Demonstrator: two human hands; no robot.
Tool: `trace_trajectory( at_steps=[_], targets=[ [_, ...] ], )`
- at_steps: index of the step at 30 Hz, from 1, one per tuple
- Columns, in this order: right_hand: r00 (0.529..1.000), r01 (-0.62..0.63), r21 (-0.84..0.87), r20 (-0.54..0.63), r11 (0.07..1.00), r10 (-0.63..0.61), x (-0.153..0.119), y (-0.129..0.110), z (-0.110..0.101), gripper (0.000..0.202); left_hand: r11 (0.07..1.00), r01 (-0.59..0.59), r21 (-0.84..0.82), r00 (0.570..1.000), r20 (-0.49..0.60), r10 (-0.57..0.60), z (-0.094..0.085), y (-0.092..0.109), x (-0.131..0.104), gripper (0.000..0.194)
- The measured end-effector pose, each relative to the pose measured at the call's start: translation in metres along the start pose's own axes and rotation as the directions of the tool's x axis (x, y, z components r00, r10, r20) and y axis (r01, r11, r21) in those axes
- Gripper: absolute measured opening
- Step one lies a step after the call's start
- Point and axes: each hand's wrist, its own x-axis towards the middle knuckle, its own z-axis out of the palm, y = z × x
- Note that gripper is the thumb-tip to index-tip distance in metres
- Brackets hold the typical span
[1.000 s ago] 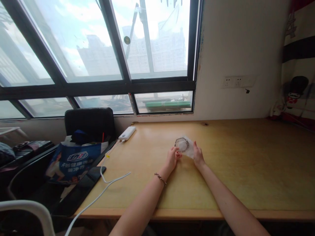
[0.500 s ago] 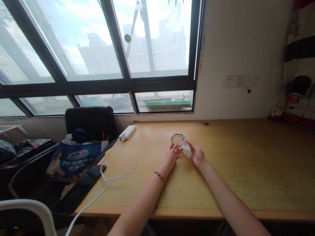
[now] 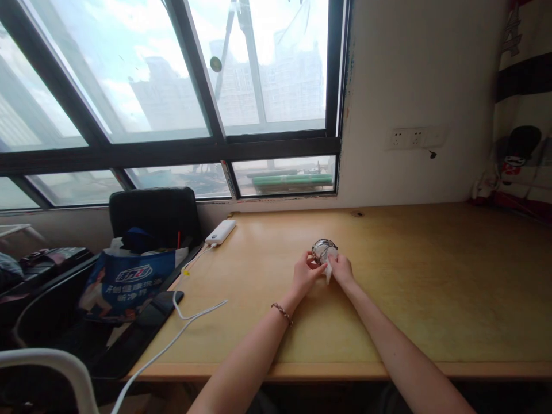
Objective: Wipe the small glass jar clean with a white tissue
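Note:
My left hand (image 3: 307,272) is closed around the near left side of a small, shiny octagonal glass vessel (image 3: 321,246). Whether it is a cup or an ashtray, I cannot tell. The vessel is tilted above the wooden table (image 3: 414,287). My right hand (image 3: 342,269) pinches a white tissue (image 3: 329,272) and presses it against the vessel's right side. One end of the tissue hangs down between my hands. Part of the vessel is hidden behind my fingers and the tissue.
A white power bank (image 3: 221,232) lies at the table's left edge, with a white cable (image 3: 190,330) running toward me. A black tablet-like slab (image 3: 142,333) overhangs that edge. Beyond it, a blue bag (image 3: 129,282) rests on a black chair (image 3: 153,213).
The vessel has moved slightly right and tilted. My left hand has closed further around it, and my right hand has brought the tissue against its side.

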Motion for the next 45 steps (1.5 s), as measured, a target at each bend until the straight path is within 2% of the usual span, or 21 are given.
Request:
trace_trajectory(
  at_steps=[3,6,10,15,18,20,22,25,28,31,33,35,37,39,42,45],
  targets=[
    [0.986,0.08,-0.285,-0.116,0.955,-0.117,-0.002,-0.001,-0.004,0.044,0.996,-0.044,0.083,0.999,0.003,0.044,0.002,0.001,-0.003,0.037],
    [0.971,0.151,-0.399,-0.111,0.904,-0.211,-0.006,-0.004,-0.006,0.049,0.996,-0.059,0.067,0.998,-0.006,0.06,0.003,0.001,-0.003,0.031],
    [0.967,0.207,-0.342,-0.068,0.916,-0.244,-0.006,-0.004,-0.002,0.038,0.995,-0.07,0.066,0.996,-0.043,0.073,0.001,-0.003,-0.001,0.03],
    [0.998,0.052,-0.073,0.045,0.996,-0.049,-0.001,0.006,0.008,0.027,0.997,-0.051,0.063,0.995,-0.088,0.057,-0.001,-0.008,0.003,0.03],
    [1.0,0.003,-0.143,0.019,0.99,-0.001,0.0,0.009,0.007,0.025,0.997,-0.023,0.076,0.998,-0.052,0.027,0.0,-0.01,0.003,0.029],
    [0.996,0.056,-0.249,-0.049,0.967,-0.071,-0.001,0.008,0.003,0.026,0.995,-0.006,0.097,1.0,0.001,0.006,-0.001,-0.012,0.003,0.029],
    [0.981,0.151,-0.336,-0.068,0.93,-0.184,-0.002,0.004,-0.003,0.027,0.995,0.021,0.1,0.999,0.023,-0.023,-0.003,-0.013,0.004,0.028],
    [0.951,0.293,-0.414,0.034,0.862,-0.307,-0.005,-0.003,-0.008,0.029,0.995,0.057,0.08,0.998,-0.022,-0.055,-0.008,-0.012,0.008,0.024],
    [0.933,0.356,-0.411,0.101,0.839,-0.346,-0.008,-0.009,-0.007,0.032,0.999,0.029,0.044,0.995,-0.093,-0.025,-0.014,-0.009,0.01,0.024],
    [0.948,0.309,-0.296,0.171,0.904,-0.269,-0.007,-0.009,-0.003,0.029,0.999,-0.038,0.01,0.992,-0.122,0.039,-0.016,-0.005,0.01,0.026],
    [0.959,0.252,-0.231,0.191,0.94,-0.211,-0.006,-0.008,0.0,0.028,0.999,-0.036,-0.012,0.993,-0.111,0.035,-0.016,-0.003,0.01,0.029],
    [0.978,0.196,-0.228,0.115,0.954,-0.174,-0.004,-0.005,0.001,0.029,0.998,0.018,-0.056,0.998,-0.06,-0.021,-0.014,-0.002,0.009,0.034],
    [0.992,0.122,-0.246,-0.009,0.962,-0.128,-0.001,-0.003,0.0,0.034,0.992,0.073,-0.107,0.997,0.028,-0.07,-0.009,-0.001,0.008,0.04],
    [0.997,0.019,-0.207,-0.069,0.978,-0.034,0.0,-0.001,-0.002,0.042,0.987,0.087,-0.135,0.99,0.127,-0.069,-0.004,-0.001,0.007,0.043],
    [0.99,-0.138,-0.063,0.014,0.988,0.139,0.001,0.002,-0.002,0.05,0.987,0.069,-0.145,0.982,0.186,-0.042,0.002,-0.005,0.007,0.046],
    [0.98,-0.173,-0.009,0.102,0.985,0.173,0.002,0.004,0.001,0.049,0.979,0.107,-0.174,0.985,0.149,-0.081,0.001,-0.012,0.01,0.045]
  ],
)
